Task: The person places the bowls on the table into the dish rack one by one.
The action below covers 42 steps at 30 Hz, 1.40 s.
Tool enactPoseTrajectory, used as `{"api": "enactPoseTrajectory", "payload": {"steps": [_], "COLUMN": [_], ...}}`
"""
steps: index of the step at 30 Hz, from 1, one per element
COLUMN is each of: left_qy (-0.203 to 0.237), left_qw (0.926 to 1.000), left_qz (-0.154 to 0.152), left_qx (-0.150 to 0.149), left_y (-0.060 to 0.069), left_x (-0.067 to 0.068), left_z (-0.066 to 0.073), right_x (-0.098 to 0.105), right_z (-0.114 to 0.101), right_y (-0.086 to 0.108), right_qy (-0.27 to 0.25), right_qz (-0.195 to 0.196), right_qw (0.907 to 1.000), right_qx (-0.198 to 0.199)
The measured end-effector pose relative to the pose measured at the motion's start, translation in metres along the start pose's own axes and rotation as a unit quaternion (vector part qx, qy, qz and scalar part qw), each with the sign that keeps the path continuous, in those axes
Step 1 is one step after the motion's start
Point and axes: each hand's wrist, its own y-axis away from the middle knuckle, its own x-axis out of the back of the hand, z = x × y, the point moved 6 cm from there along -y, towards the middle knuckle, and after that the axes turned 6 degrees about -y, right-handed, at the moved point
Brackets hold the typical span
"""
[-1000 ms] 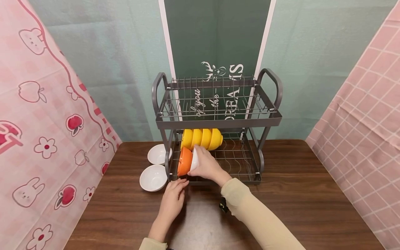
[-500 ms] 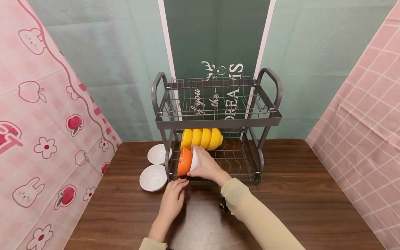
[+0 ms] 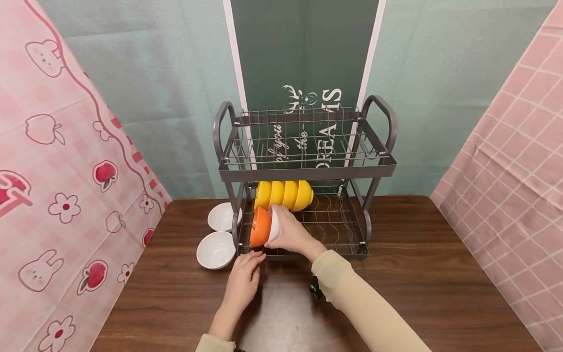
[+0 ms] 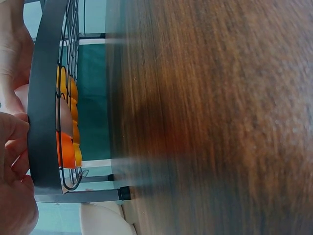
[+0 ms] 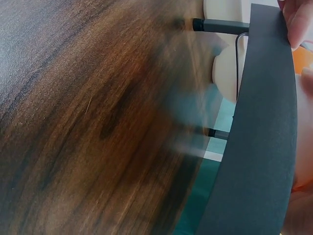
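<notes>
In the head view my right hand (image 3: 291,231) grips a white bowl (image 3: 274,227) on the lower tier of a dark dish rack (image 3: 308,172). Tipped on its side, that bowl sits against an orange bowl (image 3: 261,227) on its left. My left hand (image 3: 244,275) rests its fingertips on the rack's lower front rail, near the left corner, and holds nothing. The left wrist view shows its fingers at the rail (image 4: 45,107). Behind the orange bowl stand several yellow bowls (image 3: 289,195), nested in a sideways row. My right fingers hide part of the white bowl.
Two more white bowls stand upright on the wooden table (image 3: 409,293), left of the rack: a front one (image 3: 216,250) and a rear one (image 3: 221,217) partly behind the rack's post. The upper tier's wire grid (image 3: 303,142) overhangs the lower tier. Curtains hang on three sides.
</notes>
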Motion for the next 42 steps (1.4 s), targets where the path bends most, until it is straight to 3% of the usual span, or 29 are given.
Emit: {"api": "enactPoseTrajectory", "payload": {"steps": [16,28,42], "left_qy": [0.011,0.016,0.007], "left_qw": [0.9999,0.9998,0.9999], "left_qz": [-0.001,0.008,0.005], "left_qx": [0.011,0.004,0.008], "left_y": [0.001,0.002,0.000], "left_x": [-0.002,-0.004,-0.002], "left_z": [0.000,-0.002,-0.001], "right_x": [-0.003,0.009,0.033], "right_z": [0.006,0.017,0.021], "right_y": [0.004,0.022,0.063], "right_qy": [0.009,-0.024,0.076], "right_qz": [-0.022,-0.006,0.017], "right_qw": [0.9987,0.9968,0.9949], "right_qx": [-0.045,-0.076,-0.065]}}
